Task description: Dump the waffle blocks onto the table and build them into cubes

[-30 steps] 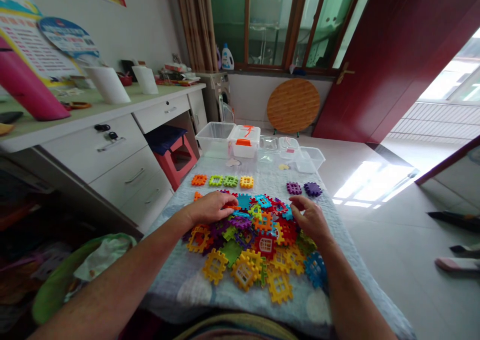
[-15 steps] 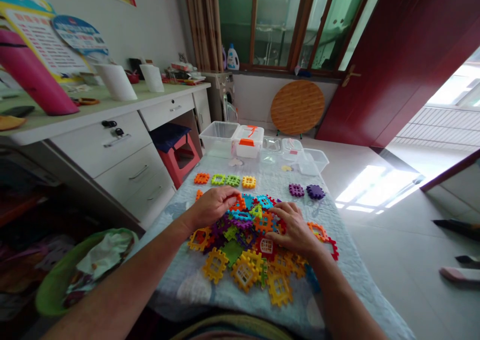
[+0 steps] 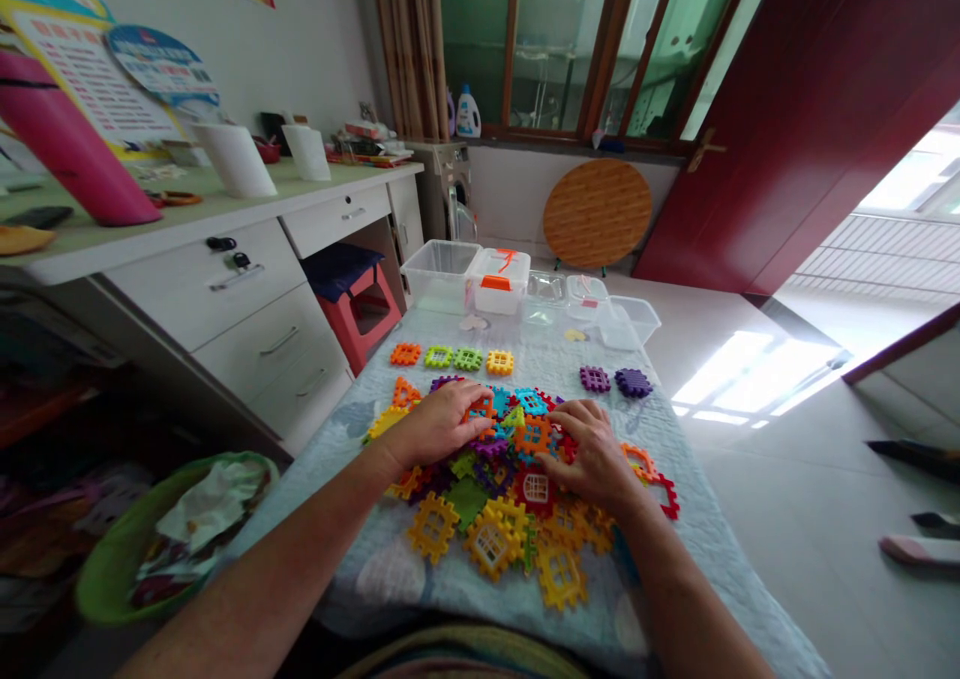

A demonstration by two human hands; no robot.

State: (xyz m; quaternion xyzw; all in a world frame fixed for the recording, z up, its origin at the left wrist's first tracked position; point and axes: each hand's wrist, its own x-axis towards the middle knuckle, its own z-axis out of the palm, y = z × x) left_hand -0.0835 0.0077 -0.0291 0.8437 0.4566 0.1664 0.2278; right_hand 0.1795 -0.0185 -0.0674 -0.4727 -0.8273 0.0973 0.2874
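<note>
Colourful notched plastic tiles lie in a heap on the cloth-covered table (image 3: 375, 559). At the heap's upper left, my left hand (image 3: 444, 421) has its thumb and fingers closed on an orange tile (image 3: 480, 409). My right hand (image 3: 592, 449) rests on the heap's right side, fingers apart, beside another orange tile (image 3: 531, 437) and a red tile with a white window (image 3: 535, 489). Yellow tiles (image 3: 491, 541) lie nearest to me. Behind the heap stand an orange tile (image 3: 406, 354), two green ones (image 3: 468, 360), a yellow one (image 3: 499, 362) and two purple ones (image 3: 595, 379) in a row.
Clear plastic boxes (image 3: 439, 274) line the table's far end, one with an orange-latched lid (image 3: 501, 279). A desk (image 3: 225, 309) and a red stool (image 3: 360, 309) are at the left, near a green basket (image 3: 97, 594). A red door (image 3: 780, 119) is at the right.
My left hand has shifted slightly right and down, uncovering more tiles at the heap's left. My right hand has barely moved.
</note>
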